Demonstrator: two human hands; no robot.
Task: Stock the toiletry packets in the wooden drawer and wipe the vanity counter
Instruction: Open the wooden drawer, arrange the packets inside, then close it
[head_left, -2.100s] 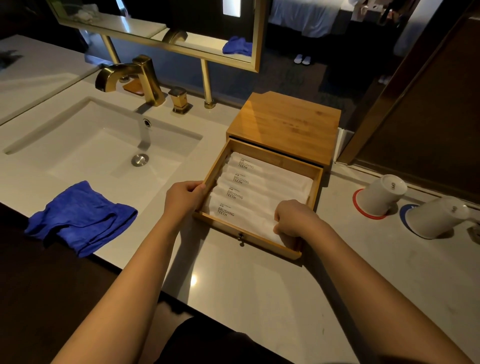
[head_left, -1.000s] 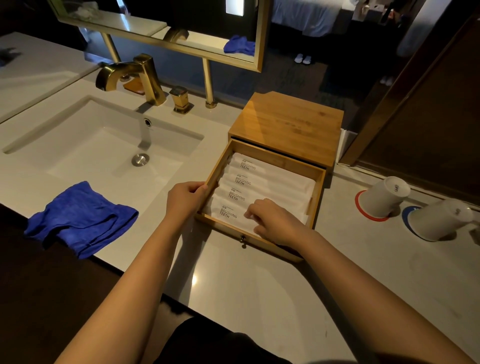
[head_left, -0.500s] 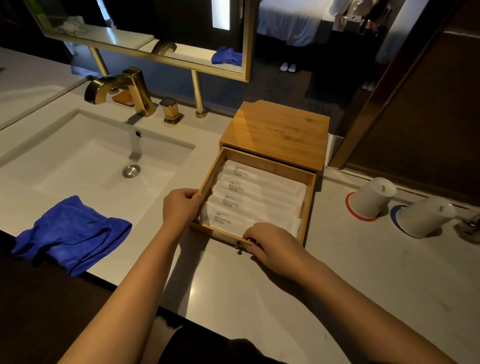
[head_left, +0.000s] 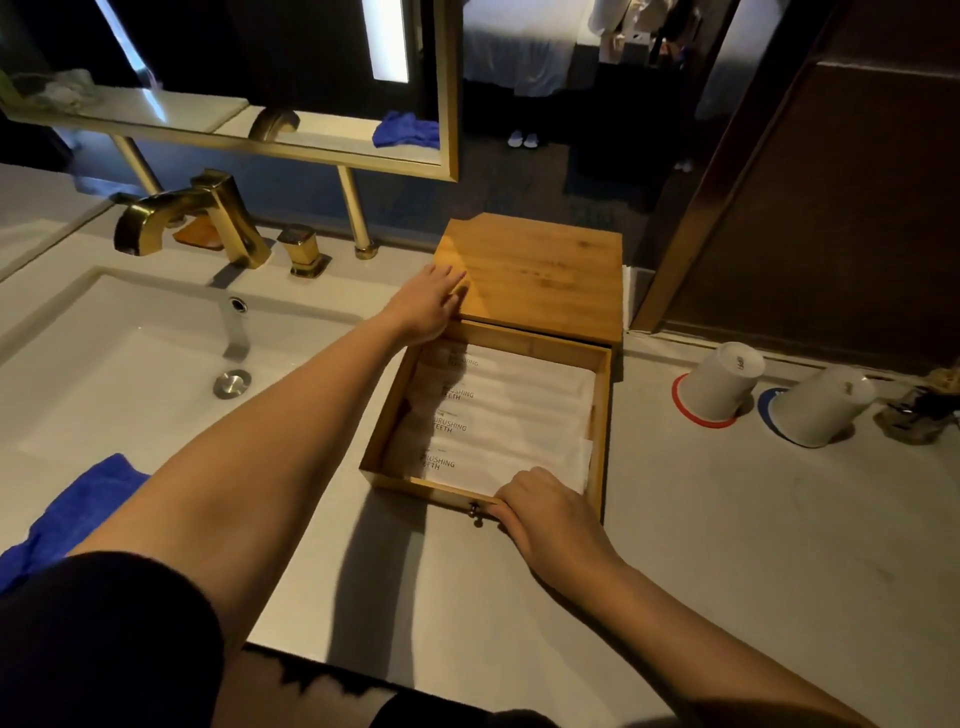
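Short black sleeve (head_left: 104, 639) — forearms & hands bare.

- The wooden drawer (head_left: 600, 441) stood pulled out of its box (head_left: 540, 275) on the vanity counter (head_left: 727, 519).
- White toiletry packets (head_left: 509, 415) lay in overlapping rows inside.
- The left hand (head_left: 426, 306) rested flat against the box's near left corner.
- The right hand (head_left: 550, 519) gripped the drawer's front edge beside the small knob (head_left: 475, 514).
- A blue cloth (head_left: 67, 514) lay beside the sink (head_left: 130, 374).
- Two upturned cups (head_left: 719, 382) stood to the right.
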